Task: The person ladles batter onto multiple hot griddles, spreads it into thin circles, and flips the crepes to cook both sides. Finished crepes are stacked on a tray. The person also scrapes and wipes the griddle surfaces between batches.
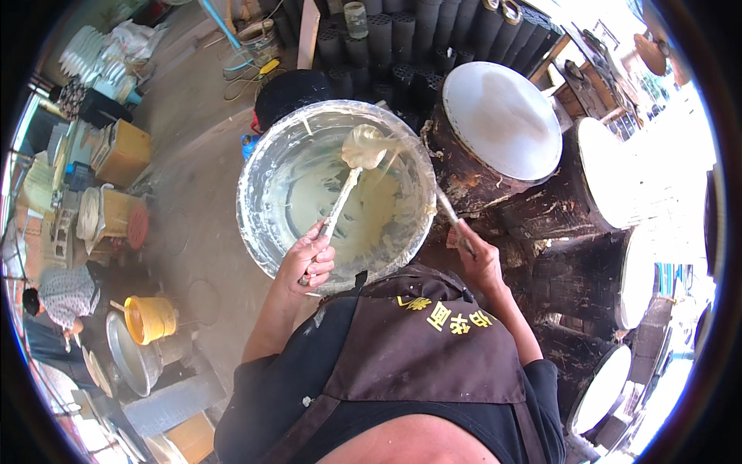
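A large tub [251, 182], its rim crusted white, holds pale batter-like liquid. My left hand [308, 261] is closed on the whitish handle of a ladle [360, 145], whose batter-coated head is over the tub. My right hand [477, 257] grips a long thin handle [447, 206] at the tub's right; its far end crosses the rim and blurs behind the ladle head, so I cannot make out its shape. I wear a dark apron [402, 348].
Barrel ovens with white tops [502, 116] line the right. Black perforated cylinders [382, 35] stand behind. A hose and cable [236, 58] lie back left. Further left a co-worker [66, 294] is near a yellow bucket [147, 319] and metal basin [131, 359].
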`<state>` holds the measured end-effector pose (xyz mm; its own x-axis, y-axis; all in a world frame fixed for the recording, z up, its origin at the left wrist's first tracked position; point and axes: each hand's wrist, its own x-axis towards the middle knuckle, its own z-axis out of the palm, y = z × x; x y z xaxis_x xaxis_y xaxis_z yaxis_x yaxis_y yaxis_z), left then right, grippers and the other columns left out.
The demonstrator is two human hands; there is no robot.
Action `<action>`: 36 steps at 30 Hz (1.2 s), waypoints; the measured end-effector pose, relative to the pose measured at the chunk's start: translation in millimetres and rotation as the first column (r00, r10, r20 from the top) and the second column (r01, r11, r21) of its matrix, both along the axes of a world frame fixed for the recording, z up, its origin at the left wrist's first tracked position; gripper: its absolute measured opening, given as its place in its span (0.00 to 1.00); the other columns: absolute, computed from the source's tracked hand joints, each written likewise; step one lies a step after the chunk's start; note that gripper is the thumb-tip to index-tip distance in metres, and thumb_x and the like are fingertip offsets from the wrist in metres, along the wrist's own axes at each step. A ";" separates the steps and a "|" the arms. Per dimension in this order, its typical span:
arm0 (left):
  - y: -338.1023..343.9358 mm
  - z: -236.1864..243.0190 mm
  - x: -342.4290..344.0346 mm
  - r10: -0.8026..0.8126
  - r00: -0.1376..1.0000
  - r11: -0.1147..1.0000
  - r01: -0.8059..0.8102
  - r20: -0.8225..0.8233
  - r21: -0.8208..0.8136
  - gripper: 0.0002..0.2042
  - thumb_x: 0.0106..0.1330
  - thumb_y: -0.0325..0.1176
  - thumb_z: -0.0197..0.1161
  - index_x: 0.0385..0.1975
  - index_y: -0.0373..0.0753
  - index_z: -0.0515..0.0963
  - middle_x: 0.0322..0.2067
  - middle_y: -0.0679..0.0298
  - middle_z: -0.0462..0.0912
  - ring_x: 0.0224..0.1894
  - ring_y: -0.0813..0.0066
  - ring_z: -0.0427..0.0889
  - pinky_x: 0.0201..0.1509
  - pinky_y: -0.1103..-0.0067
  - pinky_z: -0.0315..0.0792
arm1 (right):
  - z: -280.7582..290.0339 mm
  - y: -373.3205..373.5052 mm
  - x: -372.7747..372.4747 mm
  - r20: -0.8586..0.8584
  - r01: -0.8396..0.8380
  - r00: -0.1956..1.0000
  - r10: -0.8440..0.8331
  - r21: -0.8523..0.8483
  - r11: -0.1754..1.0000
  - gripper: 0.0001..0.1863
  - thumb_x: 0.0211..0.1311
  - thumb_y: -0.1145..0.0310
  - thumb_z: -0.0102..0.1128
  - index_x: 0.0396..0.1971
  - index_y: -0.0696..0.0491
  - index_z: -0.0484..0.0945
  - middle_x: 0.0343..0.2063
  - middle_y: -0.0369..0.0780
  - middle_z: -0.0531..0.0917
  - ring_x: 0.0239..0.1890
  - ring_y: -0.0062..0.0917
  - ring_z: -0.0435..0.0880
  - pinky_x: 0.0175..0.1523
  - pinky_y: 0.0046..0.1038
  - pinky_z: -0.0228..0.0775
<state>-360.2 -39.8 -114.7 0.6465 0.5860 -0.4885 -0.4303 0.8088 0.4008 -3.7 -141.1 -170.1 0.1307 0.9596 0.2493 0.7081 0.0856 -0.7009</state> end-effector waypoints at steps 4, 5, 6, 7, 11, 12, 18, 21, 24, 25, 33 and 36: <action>13.2 17.6 13.6 -0.072 0.997 0.995 0.072 -0.014 0.074 0.21 0.73 0.30 0.48 0.63 0.55 0.60 0.21 0.69 0.63 0.12 0.88 0.60 0.08 0.87 0.61 | 1.2 -24.3 11.3 -0.242 0.024 0.964 -0.112 -0.339 0.940 0.29 0.54 0.78 0.59 0.60 0.51 0.71 0.27 0.40 0.82 0.29 0.17 0.78 0.39 0.22 0.72; 17.0 21.0 21.1 -0.095 0.995 0.990 0.097 -0.030 0.107 0.21 0.72 0.30 0.48 0.64 0.55 0.60 0.21 0.69 0.63 0.12 0.88 0.60 0.08 0.87 0.61 | 3.2 -33.8 13.2 -0.276 -0.021 0.956 -0.096 -0.392 0.920 0.29 0.54 0.77 0.60 0.59 0.50 0.71 0.28 0.42 0.83 0.30 0.20 0.81 0.40 0.24 0.73; 20.5 25.8 30.5 -0.113 0.992 0.982 0.119 -0.047 0.145 0.22 0.72 0.30 0.49 0.64 0.55 0.60 0.21 0.69 0.63 0.12 0.88 0.60 0.08 0.87 0.61 | 11.0 -38.2 13.1 -0.313 -0.071 0.947 -0.077 -0.435 0.898 0.29 0.53 0.77 0.61 0.59 0.50 0.72 0.29 0.45 0.84 0.31 0.24 0.83 0.41 0.26 0.74; 22.4 31.0 41.5 -0.123 0.989 0.976 0.135 -0.079 0.171 0.24 0.72 0.30 0.50 0.66 0.55 0.58 0.21 0.69 0.63 0.12 0.88 0.60 0.08 0.88 0.61 | 14.7 -42.1 12.6 -0.464 -0.045 0.870 -0.168 -0.414 0.909 0.29 0.55 0.76 0.60 0.61 0.50 0.70 0.25 0.40 0.82 0.28 0.18 0.80 0.38 0.24 0.73; 32.0 60.3 102.3 -0.189 0.973 0.938 0.219 -0.131 0.269 0.26 0.71 0.30 0.50 0.68 0.54 0.55 0.21 0.69 0.63 0.12 0.88 0.59 0.08 0.89 0.59 | 44.0 -41.3 39.9 -0.672 0.081 0.681 -0.292 -0.327 0.942 0.28 0.58 0.77 0.57 0.62 0.52 0.68 0.22 0.37 0.81 0.23 0.17 0.79 0.32 0.23 0.73; 34.8 67.6 121.8 -0.196 0.970 0.929 0.230 -0.140 0.291 0.26 0.72 0.30 0.50 0.68 0.54 0.55 0.21 0.69 0.63 0.12 0.89 0.59 0.08 0.89 0.59 | 46.3 -41.0 51.0 -0.579 0.118 0.774 -0.256 -0.265 0.957 0.29 0.58 0.78 0.57 0.62 0.52 0.68 0.22 0.36 0.80 0.22 0.15 0.77 0.31 0.21 0.71; 43.0 96.9 260.5 -0.236 0.950 0.827 0.307 -0.205 0.472 0.25 0.73 0.34 0.48 0.69 0.49 0.52 0.20 0.70 0.62 0.12 0.89 0.58 0.08 0.89 0.59 | 46.4 -52.9 146.7 -0.131 0.305 0.949 -0.288 0.138 0.942 0.28 0.55 0.79 0.60 0.60 0.52 0.71 0.41 0.44 0.85 0.41 0.20 0.84 0.47 0.23 0.73; 44.7 82.7 338.0 -0.149 0.884 0.715 0.405 -0.442 0.569 0.22 0.74 0.39 0.48 0.65 0.44 0.59 0.17 0.71 0.63 0.11 0.87 0.61 0.09 0.86 0.61 | 57.2 -56.2 190.8 -0.120 0.382 0.920 -0.373 0.064 0.922 0.28 0.56 0.79 0.59 0.59 0.52 0.71 0.51 0.47 0.80 0.51 0.30 0.81 0.54 0.26 0.72; 48.5 47.8 400.9 0.019 0.818 0.545 0.474 -0.575 0.692 0.19 0.74 0.39 0.49 0.61 0.41 0.66 0.18 0.70 0.66 0.10 0.86 0.62 0.08 0.85 0.59 | 60.8 -54.4 223.1 -0.077 0.409 0.909 -0.409 -0.026 0.912 0.29 0.55 0.77 0.60 0.60 0.52 0.69 0.51 0.49 0.79 0.52 0.38 0.80 0.56 0.30 0.71; 55.5 30.1 416.2 0.063 0.785 0.474 0.520 -0.617 0.711 0.17 0.71 0.35 0.53 0.57 0.38 0.71 0.21 0.65 0.75 0.15 0.79 0.72 0.17 0.79 0.70 | 59.1 -55.7 232.0 -0.054 0.417 0.906 -0.420 -0.064 0.907 0.30 0.54 0.77 0.60 0.60 0.52 0.69 0.50 0.50 0.79 0.52 0.40 0.79 0.55 0.31 0.71; 87.0 27.0 453.8 0.711 0.287 0.100 0.862 -0.642 0.496 0.19 0.61 0.35 0.58 0.54 0.49 0.75 0.37 0.53 0.83 0.36 0.57 0.83 0.40 0.69 0.76 | -20.0 -49.7 272.8 0.133 0.483 0.875 -0.466 -0.171 0.859 0.31 0.54 0.73 0.57 0.61 0.44 0.67 0.28 0.52 0.79 0.34 0.48 0.80 0.41 0.44 0.72; 118.0 61.2 454.3 0.896 0.196 0.044 0.853 -0.398 0.519 0.21 0.62 0.35 0.58 0.57 0.53 0.73 0.38 0.51 0.82 0.38 0.52 0.82 0.42 0.67 0.76 | -30.1 -41.8 274.4 0.119 0.492 0.870 -0.478 -0.180 0.852 0.30 0.55 0.73 0.56 0.61 0.45 0.67 0.28 0.52 0.79 0.33 0.48 0.80 0.41 0.45 0.72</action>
